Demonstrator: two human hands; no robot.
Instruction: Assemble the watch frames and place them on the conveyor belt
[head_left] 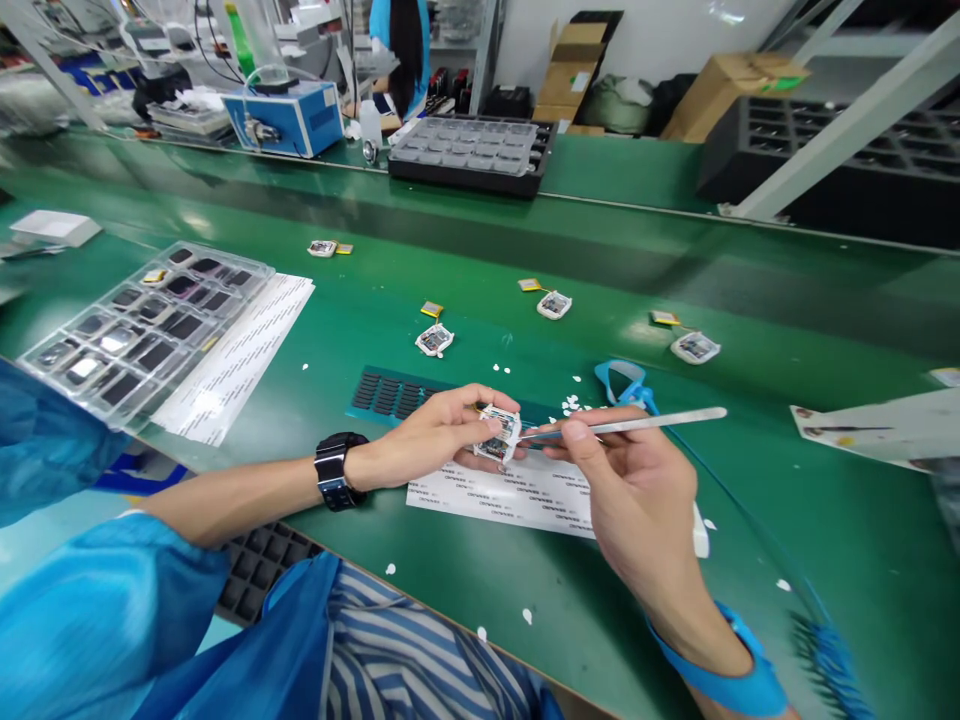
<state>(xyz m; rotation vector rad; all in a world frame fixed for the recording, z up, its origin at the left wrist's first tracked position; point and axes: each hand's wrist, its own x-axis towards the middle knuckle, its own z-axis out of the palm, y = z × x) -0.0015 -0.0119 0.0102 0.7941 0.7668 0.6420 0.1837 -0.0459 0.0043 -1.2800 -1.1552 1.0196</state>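
My left hand (427,437) is closed on a small white watch case (496,434) with a circuit board inside, tilted toward me. Between the thumb and fingers of my right hand (637,490) is a pair of metal tweezers (652,420), its tip at the right side of the case. Whether the tip touches the board I cannot tell. Under both hands lies a white printed sheet (495,495). Behind my left hand is a dark sheet of small black strips (390,392), partly hidden. Small white paper bits (571,404) lie near my right fingers.
Several white watch cases with yellow batteries (555,304) lie across the green bench (480,220). A clear compartment tray (150,330) stands at left. A blue strap (626,380) and cord lie at right. Farther back are a blue machine (289,118), a black tray (472,150) and another person (401,50).
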